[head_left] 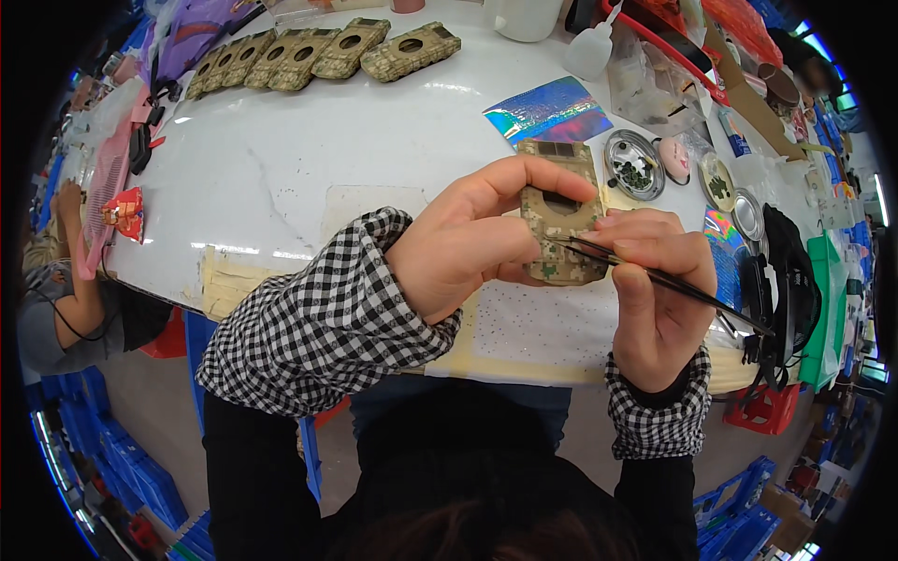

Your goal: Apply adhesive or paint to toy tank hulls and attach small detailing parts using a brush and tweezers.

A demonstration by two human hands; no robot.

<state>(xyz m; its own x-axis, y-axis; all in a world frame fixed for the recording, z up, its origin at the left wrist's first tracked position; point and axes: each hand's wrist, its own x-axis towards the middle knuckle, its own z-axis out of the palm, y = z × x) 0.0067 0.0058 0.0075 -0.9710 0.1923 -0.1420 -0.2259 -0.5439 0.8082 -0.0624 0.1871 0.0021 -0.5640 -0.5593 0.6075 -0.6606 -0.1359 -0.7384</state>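
The left hand (468, 243) pinches a flat camouflage piece (559, 215) with a hole in it, thumb in front and fingers behind. It holds the piece up just above the near edge of the white table (281, 168). The right hand (655, 290) squeezes black tweezers (655, 273) shut, and their tip touches the piece just below the hole. Further back on the table lies a row of the same camouflage pieces (318, 54). A small round metal dish (634, 165) sits just right of the held piece.
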